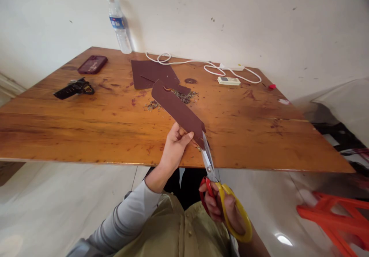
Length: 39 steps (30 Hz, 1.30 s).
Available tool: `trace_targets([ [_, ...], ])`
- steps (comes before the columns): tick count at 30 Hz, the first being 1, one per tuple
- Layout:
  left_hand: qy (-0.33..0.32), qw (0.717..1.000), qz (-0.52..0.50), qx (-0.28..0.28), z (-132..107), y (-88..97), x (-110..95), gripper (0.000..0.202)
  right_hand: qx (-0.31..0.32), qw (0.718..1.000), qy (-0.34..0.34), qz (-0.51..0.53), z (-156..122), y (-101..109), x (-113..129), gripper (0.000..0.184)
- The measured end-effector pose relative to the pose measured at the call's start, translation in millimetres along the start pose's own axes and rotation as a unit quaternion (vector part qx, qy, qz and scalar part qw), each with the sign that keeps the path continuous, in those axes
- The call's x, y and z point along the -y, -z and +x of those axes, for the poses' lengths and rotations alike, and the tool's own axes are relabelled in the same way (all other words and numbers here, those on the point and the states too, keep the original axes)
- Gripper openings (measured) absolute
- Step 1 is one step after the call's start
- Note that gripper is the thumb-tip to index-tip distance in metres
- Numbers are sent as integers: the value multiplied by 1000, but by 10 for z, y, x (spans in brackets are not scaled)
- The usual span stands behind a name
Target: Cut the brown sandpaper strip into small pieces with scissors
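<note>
My left hand (pixel 176 144) pinches the lower edge of a dark brown bookmark-shaped strip of card (pixel 178 109), thumb on top. The strip slants up to the left, with a hole near its rounded far end. In my right hand (pixel 219 203) is a pair of scissors (pixel 209 166) with one red and one yellow handle loop. Their blades are slightly apart and meet the strip's near end. Beyond the strip lie a larger brown sheet (pixel 144 74) and a heap of small dark scraps (pixel 186 96), partly covered by the strip.
On the wooden table (pixel 86 134) are a phone (pixel 92 64), a black hair claw clip (pixel 75 88), a water bottle (pixel 119 30) against the wall, a white cable (pixel 184 62) and a remote control (pixel 228 80). A red plastic stool (pixel 337 214) stands at right.
</note>
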<state>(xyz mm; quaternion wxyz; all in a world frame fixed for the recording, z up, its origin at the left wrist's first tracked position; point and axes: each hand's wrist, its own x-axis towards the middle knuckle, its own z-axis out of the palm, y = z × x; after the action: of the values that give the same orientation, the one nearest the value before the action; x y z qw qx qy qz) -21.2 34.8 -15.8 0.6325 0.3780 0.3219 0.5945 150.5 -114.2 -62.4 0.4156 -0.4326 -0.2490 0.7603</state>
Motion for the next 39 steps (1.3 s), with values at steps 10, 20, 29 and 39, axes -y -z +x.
trace_targets([
  [10,0,1000,-1,30,14,-25,-20,29,7,999,16,-29,-96,103,37,73],
  [20,-5,1000,5,22,14,-48,-48,25,47,993,8,-112,-153,116,293,82],
  [29,6,999,12,49,1,-25,-57,21,22,991,-25,-133,-219,216,354,85],
  [39,28,997,5,69,-5,-25,-75,20,54,985,-29,-161,-234,423,336,82],
])
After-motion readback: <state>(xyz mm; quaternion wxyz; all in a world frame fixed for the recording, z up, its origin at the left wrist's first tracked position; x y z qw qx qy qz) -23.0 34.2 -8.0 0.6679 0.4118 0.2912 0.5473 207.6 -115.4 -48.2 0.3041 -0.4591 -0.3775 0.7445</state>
